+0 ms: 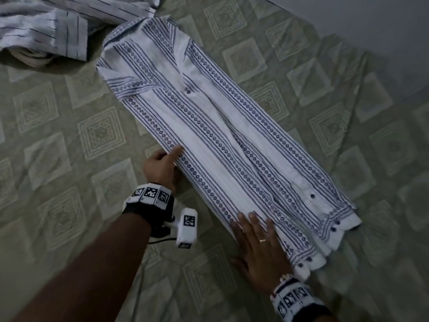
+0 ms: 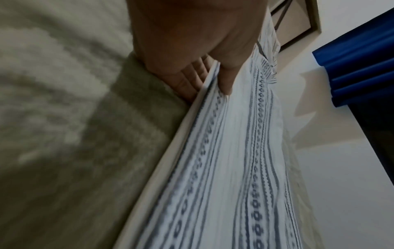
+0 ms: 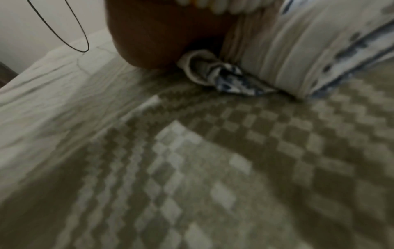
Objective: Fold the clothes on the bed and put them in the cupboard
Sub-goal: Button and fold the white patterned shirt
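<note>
The right hand (image 1: 260, 247) is nearest, low in the frame, a little right of the middle. Its fingers are straight and spread, and they press flat on the near end of the shirt (image 1: 222, 135). The left hand (image 1: 162, 166) is a bit higher and more to the left. Its grip pinches the long side edge of the shirt: in the left wrist view the thumb lies on top of the cloth and the fingers (image 2: 187, 80) are tucked under it.

The shirt lies on the bed (image 1: 69, 135), in the middle of the frame. It is white with blue lines and small dots. Its sides look folded in, so it is a long, thin strip.

It looks soft, light and floppy. It will bend and sag if it is lifted by one spot only. It should not break, but the folded layers could slide apart. A good place to hold it is the near end, with both hands, one at each corner, so all the layers come up together.

The long way of the shirt runs slanted, from the lower right of the frame to the upper left. The collar end points to the upper left. The bottom hem and the cuffs with dark buttons point to the lower right.

Another striped cloth (image 1: 46, 31) lies in the upper left corner, still not folded.
</note>
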